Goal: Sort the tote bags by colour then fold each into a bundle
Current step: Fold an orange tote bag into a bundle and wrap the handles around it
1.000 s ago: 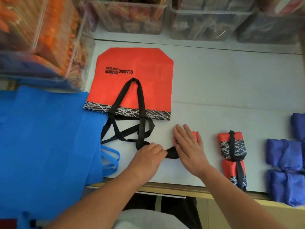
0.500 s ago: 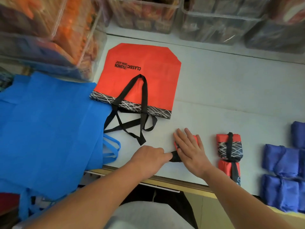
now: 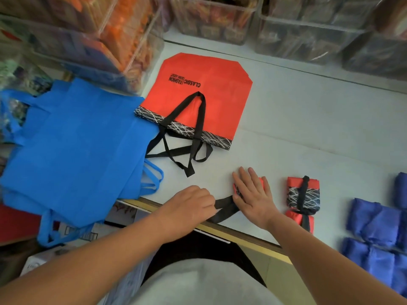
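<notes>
Right hand (image 3: 253, 194) flat, pressing bundle (image 3: 261, 181). Left hand (image 3: 191, 205) fisted on strap (image 3: 226, 209), taut between the hands. Hold tension, wrap snug over bundle under right palm, then tuck.

1. The widest bare part of the white table (image 3: 319, 133) lies right of the flat red bag (image 3: 204, 102), up to the clear boxes (image 3: 308, 29) at the back.
2. A pile of blue bags (image 3: 77, 150) fills the left side.
3. The red bag's loose handles (image 3: 174, 151) lie across the table in front of it.
4. A black strap (image 3: 226, 209) runs between the left hand (image 3: 189, 205) and right hand (image 3: 253, 194) along the front edge.
5. Red bundles (image 3: 308, 194) and purple bundles (image 3: 374, 225) sit on the right side.
</notes>
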Action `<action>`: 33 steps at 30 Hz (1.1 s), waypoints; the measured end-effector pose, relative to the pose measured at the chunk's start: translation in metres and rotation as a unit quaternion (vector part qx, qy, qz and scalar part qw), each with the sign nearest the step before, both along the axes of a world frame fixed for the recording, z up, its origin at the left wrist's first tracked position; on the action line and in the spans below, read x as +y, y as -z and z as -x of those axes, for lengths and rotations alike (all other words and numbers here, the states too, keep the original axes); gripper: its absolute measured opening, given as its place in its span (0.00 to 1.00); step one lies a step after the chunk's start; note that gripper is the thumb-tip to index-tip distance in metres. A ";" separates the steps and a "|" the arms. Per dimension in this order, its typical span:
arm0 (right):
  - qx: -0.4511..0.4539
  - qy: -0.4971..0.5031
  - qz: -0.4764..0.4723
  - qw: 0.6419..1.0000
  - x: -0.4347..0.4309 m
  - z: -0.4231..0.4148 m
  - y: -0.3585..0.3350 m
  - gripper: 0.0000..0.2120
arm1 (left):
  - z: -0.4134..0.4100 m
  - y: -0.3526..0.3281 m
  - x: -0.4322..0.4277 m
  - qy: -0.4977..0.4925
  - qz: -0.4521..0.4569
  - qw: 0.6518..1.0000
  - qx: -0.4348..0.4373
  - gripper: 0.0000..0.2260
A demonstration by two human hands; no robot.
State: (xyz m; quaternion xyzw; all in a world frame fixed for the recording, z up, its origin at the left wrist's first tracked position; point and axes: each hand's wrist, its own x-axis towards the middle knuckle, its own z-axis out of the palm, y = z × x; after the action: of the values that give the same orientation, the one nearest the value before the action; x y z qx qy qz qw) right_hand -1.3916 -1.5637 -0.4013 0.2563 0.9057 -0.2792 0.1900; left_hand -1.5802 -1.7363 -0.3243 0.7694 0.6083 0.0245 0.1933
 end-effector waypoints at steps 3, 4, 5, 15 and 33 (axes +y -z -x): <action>-0.025 -0.018 -0.013 0.999 0.000 0.001 -0.001 0.32 | 0.018 0.013 -0.025 -0.016 0.067 0.993 0.093 0.13; -0.033 -0.021 -0.019 0.999 -0.001 0.002 -0.001 0.32 | 0.023 0.021 -0.032 -0.040 0.088 0.989 0.116 0.14; -0.038 -0.021 -0.026 0.999 -0.002 0.003 -0.002 0.32 | 0.024 0.027 -0.036 -0.062 0.104 0.984 0.131 0.15; -0.072 -0.027 -0.060 0.995 -0.007 0.007 0.000 0.43 | -0.004 0.014 -0.026 -0.060 -0.049 0.993 -0.094 0.04; -0.057 0.154 -0.090 0.982 -0.028 0.033 -0.001 0.34 | -0.008 0.037 0.031 -0.716 0.146 0.585 -0.352 0.11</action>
State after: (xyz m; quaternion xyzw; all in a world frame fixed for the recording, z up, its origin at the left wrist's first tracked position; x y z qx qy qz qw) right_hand -1.4248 -1.5919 -0.4006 0.4240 0.8647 -0.2071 0.1720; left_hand -1.5726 -1.7050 -0.3611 -0.0225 0.8424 0.3349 0.4216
